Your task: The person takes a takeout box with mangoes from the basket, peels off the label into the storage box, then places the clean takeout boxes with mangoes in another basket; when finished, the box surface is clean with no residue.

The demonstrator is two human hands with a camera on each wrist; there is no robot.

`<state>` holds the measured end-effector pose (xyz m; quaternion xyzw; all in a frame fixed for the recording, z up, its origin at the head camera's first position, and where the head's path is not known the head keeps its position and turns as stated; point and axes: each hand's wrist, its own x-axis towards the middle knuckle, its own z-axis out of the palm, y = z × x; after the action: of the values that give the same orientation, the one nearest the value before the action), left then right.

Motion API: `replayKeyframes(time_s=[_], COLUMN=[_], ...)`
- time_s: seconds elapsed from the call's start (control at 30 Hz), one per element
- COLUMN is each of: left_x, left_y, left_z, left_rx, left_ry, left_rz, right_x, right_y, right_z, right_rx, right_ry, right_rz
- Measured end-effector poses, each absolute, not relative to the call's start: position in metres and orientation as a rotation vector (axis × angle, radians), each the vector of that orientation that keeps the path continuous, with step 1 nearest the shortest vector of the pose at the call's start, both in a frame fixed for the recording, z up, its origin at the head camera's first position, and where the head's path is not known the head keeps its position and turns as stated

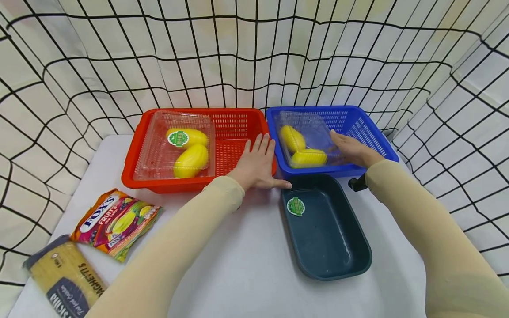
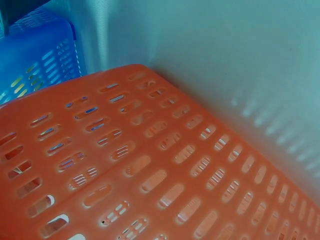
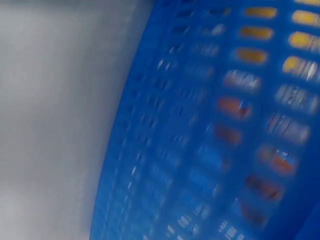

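Observation:
My left hand (image 1: 258, 165) is spread flat over the right rim of the red basket (image 1: 139, 183), thumb stretched toward the dark tray. In that basket lies a clear plastic box (image 1: 153, 154) with two yellow mangoes (image 1: 191, 161), one bearing a green round sticker. My right hand (image 1: 354, 150) reaches into the blue basket (image 1: 367, 128) and holds the right end of another clear plastic box (image 1: 312, 123), which has two yellow mangoes (image 1: 309, 158) in it. Through the slots of the blue basket (image 3: 165, 125), bits of the right fingers show blurred in the right wrist view.
An empty dark tray (image 1: 328, 238) with a green sticker stands in front of the blue basket. At the left lie a Fox's fruits candy bag (image 1: 117, 223) and a spaghetti pack (image 1: 67, 276). Black netting (image 1: 234, 57) encloses the white table (image 1: 226, 265) at back and sides.

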<state>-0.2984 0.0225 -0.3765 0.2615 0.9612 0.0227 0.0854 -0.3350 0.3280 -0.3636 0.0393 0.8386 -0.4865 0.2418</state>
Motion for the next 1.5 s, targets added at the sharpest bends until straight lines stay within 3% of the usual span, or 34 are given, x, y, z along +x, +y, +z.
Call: replayKeyframes(time_s=[0.53, 1.5], left_x=[-0.297, -0.297], left_y=[0.019, 0.021], left_z=[-0.379, -0.378], left_rx=[0.744, 0.755], left_ry=[2.863, 2.873], left_rz=[0.084, 0.060], right_x=[-0.342, -0.336], right_y=[0.307, 0.314], right_z=[-0.369, -0.360], right_rx=[0.192, 0.131], right_ry=[2.294, 2.349], right_rz=[-1.144, -1.148])
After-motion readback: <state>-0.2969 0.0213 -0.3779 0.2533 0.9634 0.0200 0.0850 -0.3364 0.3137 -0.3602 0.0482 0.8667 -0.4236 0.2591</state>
